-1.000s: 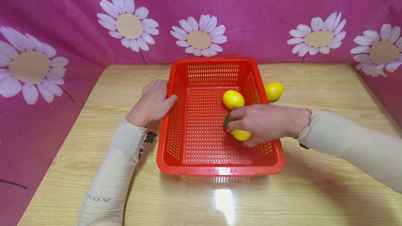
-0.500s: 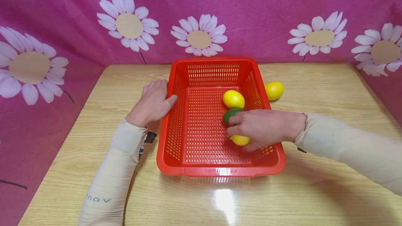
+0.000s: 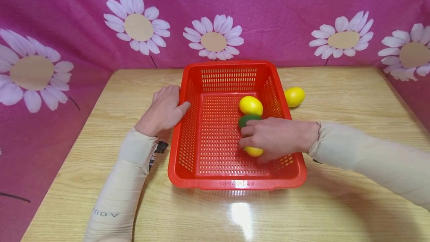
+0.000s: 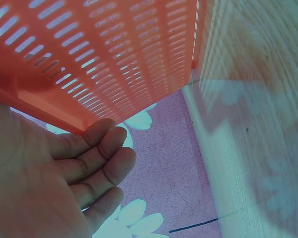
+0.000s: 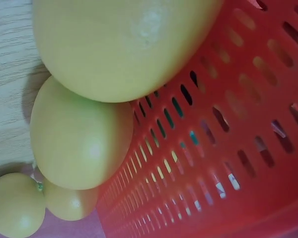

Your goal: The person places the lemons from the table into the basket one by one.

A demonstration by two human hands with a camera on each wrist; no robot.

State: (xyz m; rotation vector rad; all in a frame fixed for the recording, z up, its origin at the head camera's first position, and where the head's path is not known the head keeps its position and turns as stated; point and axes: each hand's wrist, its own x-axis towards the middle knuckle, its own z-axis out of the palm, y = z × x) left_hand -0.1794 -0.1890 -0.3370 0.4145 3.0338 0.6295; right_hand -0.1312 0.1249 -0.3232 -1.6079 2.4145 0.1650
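A red slotted basket (image 3: pixel 235 184) stands mid-table. My right hand (image 3: pixel 255 141) reaches into its right side and grips a yellow lemon (image 3: pixel 253 151) low over the floor, thumb curled under it. This lemon fills the top of the right wrist view (image 5: pixel 119 44). A green lime (image 3: pixel 248 119) lies just past my fingers, and a second lemon (image 3: pixel 251 105) behind it. My left hand (image 3: pixel 164 109) rests flat against the outside of the basket's left wall (image 4: pixel 104 54), with loose fingers (image 4: pixel 89 163) holding nothing.
A third lemon (image 3: pixel 294 96) lies on the wooden table (image 3: pixel 336 197) just outside the basket's right wall. A pink flowered cloth (image 3: pixel 268 10) backs the table and hangs at both sides. The table edge runs near my left elbow.
My right hand has sunk a little lower and leftward in the basket with the lemon. More of the lime shows beyond the fingers. The left hand has stayed put.
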